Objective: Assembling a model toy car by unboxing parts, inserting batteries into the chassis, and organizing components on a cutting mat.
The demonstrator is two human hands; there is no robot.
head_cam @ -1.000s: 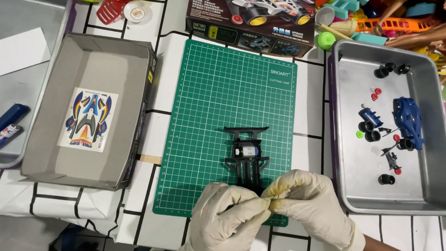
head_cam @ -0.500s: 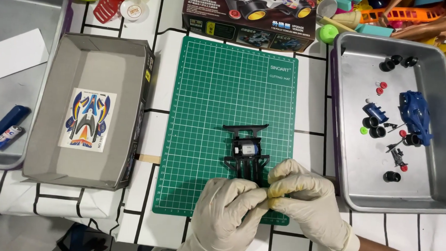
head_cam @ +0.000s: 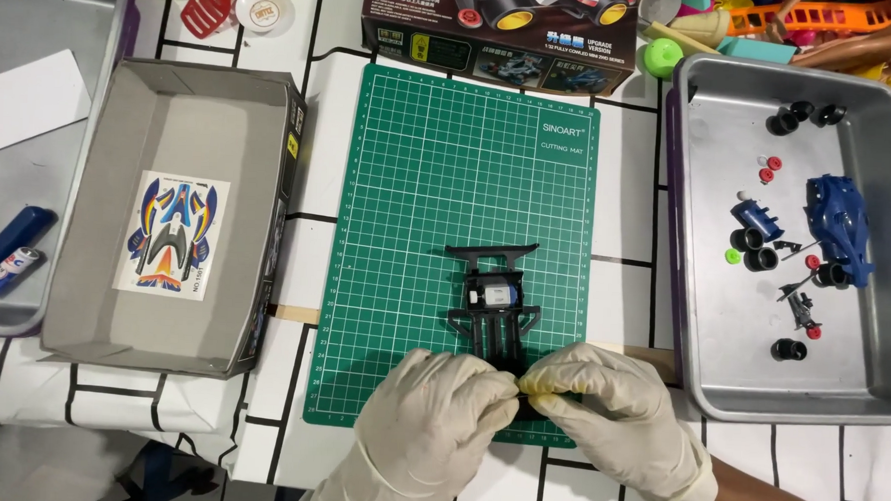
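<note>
Holding: both gloved hands meet at the near end of a black toy car chassis (head_cam: 493, 308)
Chassis look: flat black frame, rear wing bar across the far end, small silver-blue motor in the middle
Chassis place: on the green cutting mat (head_cam: 439, 180), lower centre
Left hand (head_cam: 438, 421): fingers pinched together on the chassis end
Right hand (head_cam: 614, 408): fingertips closed on the same end, touching the left
Change: hands and chassis sit much as half a second ago
Beside: metal tray (head_cam: 860, 399) of blue car parts to the right
</note>
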